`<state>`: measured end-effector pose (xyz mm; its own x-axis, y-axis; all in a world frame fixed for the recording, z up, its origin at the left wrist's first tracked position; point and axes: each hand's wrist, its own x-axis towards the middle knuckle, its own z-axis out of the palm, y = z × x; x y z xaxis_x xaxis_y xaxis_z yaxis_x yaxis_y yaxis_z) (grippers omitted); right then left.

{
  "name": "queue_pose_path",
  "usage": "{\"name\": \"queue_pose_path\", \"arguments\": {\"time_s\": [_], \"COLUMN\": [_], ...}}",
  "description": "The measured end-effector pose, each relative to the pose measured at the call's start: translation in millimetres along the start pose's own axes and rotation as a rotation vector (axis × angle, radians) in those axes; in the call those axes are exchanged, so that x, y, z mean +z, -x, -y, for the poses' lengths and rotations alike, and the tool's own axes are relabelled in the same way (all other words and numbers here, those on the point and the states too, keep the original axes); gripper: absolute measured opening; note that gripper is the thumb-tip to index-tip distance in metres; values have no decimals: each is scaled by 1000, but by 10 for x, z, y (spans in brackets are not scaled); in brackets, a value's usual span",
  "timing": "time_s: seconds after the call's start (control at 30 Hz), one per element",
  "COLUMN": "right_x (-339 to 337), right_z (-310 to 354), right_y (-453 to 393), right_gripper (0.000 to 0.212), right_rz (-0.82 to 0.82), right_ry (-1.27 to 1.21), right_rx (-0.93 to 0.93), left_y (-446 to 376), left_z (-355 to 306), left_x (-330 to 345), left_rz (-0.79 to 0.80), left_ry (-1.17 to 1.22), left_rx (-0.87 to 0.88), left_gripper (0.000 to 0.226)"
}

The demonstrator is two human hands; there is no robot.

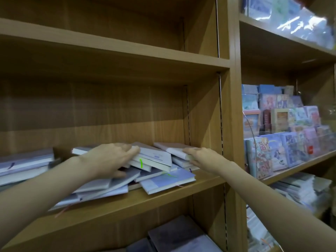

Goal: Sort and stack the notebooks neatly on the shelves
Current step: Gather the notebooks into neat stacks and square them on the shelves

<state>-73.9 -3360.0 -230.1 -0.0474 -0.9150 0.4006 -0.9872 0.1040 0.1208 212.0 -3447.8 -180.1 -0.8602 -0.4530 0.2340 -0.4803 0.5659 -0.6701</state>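
Observation:
A loose heap of pale blue and grey notebooks (160,180) lies tumbled across the wooden shelf (163,195) in front of me. My left hand (109,159) grips the edge of a tilted grey notebook (154,156) in the middle of the heap, thumb underneath and fingers on top. My right hand (201,157) holds a white-edged notebook (174,149) at the right end of the heap, close to the shelf's side wall. A tidier stack of notebooks (25,164) sits at the far left of the same shelf.
The two shelves above (127,51) hold nothing. Dark notebooks (178,235) lie on the shelf below. The unit to the right carries tiered rows of colourful wrapped notebooks (283,135), with plastic-wrapped stock (301,188) underneath and more wrapped packs (298,20) on top.

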Motion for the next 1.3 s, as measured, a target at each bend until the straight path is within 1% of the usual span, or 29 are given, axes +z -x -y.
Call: {"name": "queue_pose_path", "arguments": {"time_s": [0.07,0.1,0.13,0.17,0.23,0.27,0.3,0.33,0.37,0.4,0.43,0.47,0.5,0.53,0.57,0.6,0.63,0.67,0.7,0.73,0.8,0.9,1.0,1.13,1.2,1.27,1.3], "right_x": [-33,-51,-72,-105,-173,-196,-208,-199,-189,-166,-147,-134,-162,-226,-319,-431,-543,-630,-706,-745,-718,-580,-482,-394,-319,-264,-270], "right_z": [96,137,170,195,229,242,255,258,268,263,250,218,197,189,205,256,343,463,627,796,1090,1375,1502,1528,1499,1416,1334], "right_y": [-23,-29,-24,-7,34,66,85,78,53,3,-61,-133,-191,-236,-257,-258,-255,-257,-257,-264,-336,-459,-523,-510,-493,-467,-457], "right_gripper": [50,49,47,43,39,40,42,43,42,40,37,35,33,37,45,53,59,62,65,67,71,71,65,45,51,57,56], "right_rz": [35,15,-35,-98,-214,-278,-341,-370,-340,-245,-98,48,161,209,187,123,45,-12,-23,2,59,39,-18,-85,-155,-236,-301], "right_ry": [154,216,255,270,293,311,328,339,354,361,351,290,179,32,-102,-210,-309,-388,-410,-378,-291,-194,-76,112,139,86,38], "right_rx": [11,25,43,60,78,67,53,50,56,67,80,108,137,157,150,121,69,8,-54,-112,-193,-251,-230,-205,-155,-82,-41], "left_y": [16,28,44,59,159,211,270,343,413,456,483,489,464,447,435,438,448,472,501,534,605,670,681,653,607,572,560], "left_z": [-83,-114,-118,-88,10,71,154,220,247,273,267,248,232,205,208,237,296,362,431,484,535,560,593,533,488,452,450], "left_x": [-7,-13,-15,18,40,72,126,123,61,18,-44,-76,-38,-24,7,41,116,170,222,260,333,394,369,316,299,272,266], "left_rz": [-42,-88,-207,-348,-476,-546,-599,-634,-630,-643,-614,-516,-412,-304,-270,-289,-295,-263,-203,-137,-44,-18,-41,-33,-18,-9,-10], "left_ry": [-84,-126,-130,-113,-88,-42,-10,-1,17,18,10,33,64,98,150,225,329,454,556,607,603,599,625,570,502,437,416], "left_rx": [-19,-22,-15,-4,-23,-44,-98,-161,-225,-273,-295,-316,-335,-340,-339,-342,-345,-344,-349,-368,-400,-425,-422,-459,-487,-492,-489], "left_gripper": [53,50,52,58,76,78,74,66,59,54,51,51,52,53,56,58,61,66,73,81,88,84,81,76,69,58,55]}}
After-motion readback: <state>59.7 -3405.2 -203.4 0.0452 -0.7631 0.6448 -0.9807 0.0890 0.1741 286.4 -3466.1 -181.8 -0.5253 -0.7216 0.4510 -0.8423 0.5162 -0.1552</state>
